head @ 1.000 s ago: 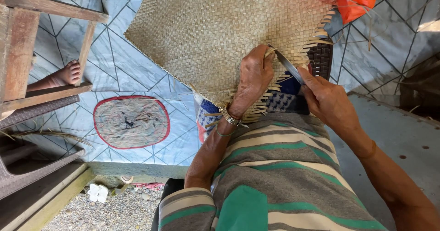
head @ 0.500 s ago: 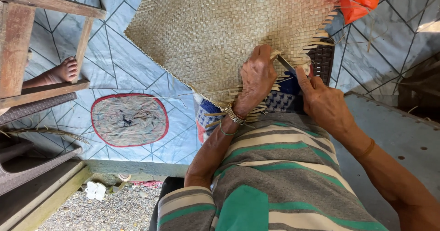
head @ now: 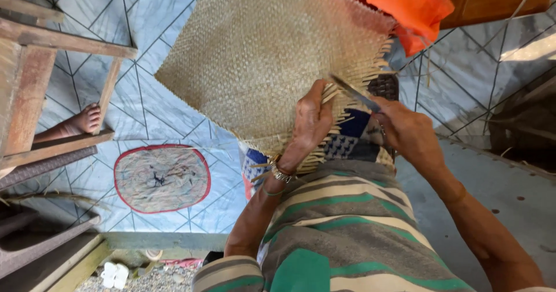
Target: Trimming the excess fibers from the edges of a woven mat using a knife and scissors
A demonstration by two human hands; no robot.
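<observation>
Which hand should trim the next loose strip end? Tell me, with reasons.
Right. The right hand holds the blade at the frayed edge of the woven mat; the left hand steadies it.
</observation>
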